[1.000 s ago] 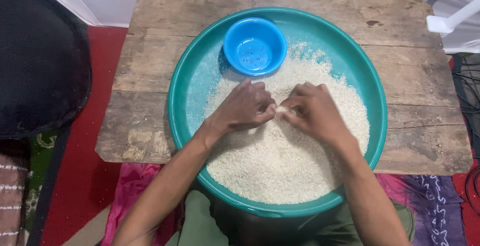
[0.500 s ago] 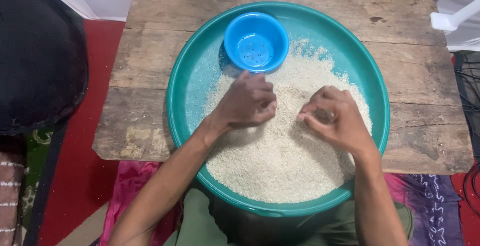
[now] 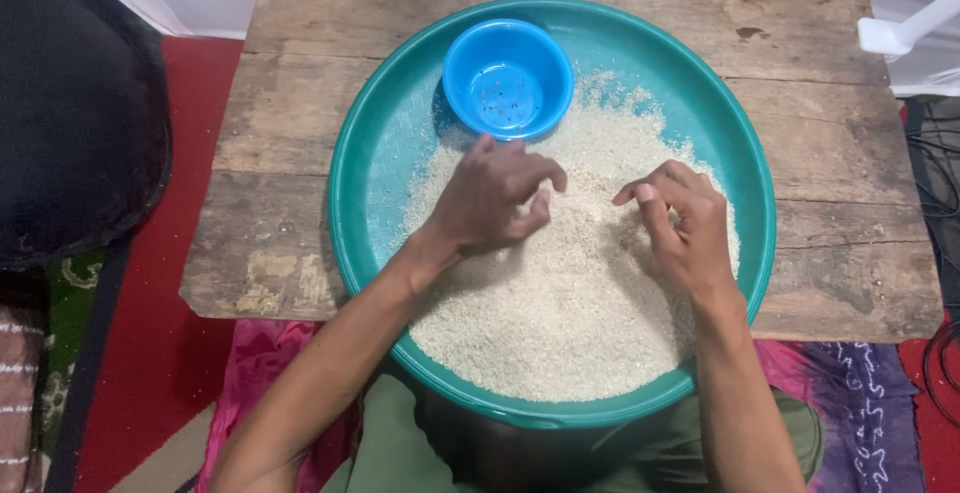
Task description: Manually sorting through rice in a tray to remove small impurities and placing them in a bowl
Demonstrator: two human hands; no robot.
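A wide teal basin (image 3: 365, 143) sits on a worn wooden table (image 3: 290, 113) and holds a spread of white rice (image 3: 560, 313). A small blue bowl (image 3: 508, 78) rests inside the basin at its far side, with a few dark specks in its bottom. My left hand (image 3: 492, 198) hovers over the rice just below the blue bowl, its fingers curled and pinched together; whether a grain is between them cannot be told. My right hand (image 3: 680, 228) rests on the rice at the right, fingers bent and spread, raking the grains.
A black round object (image 3: 75, 123) lies at the left over a red floor covering (image 3: 160, 353). A white plastic chair part (image 3: 905, 28) shows at the top right. Cables (image 3: 940, 193) run along the right edge. Patterned cloth (image 3: 860, 393) lies under the table's near side.
My hands were touching in the middle of the rice. They have separated: the right hand slid right across the rice, the left hand lifted slightly toward the blue bowl.
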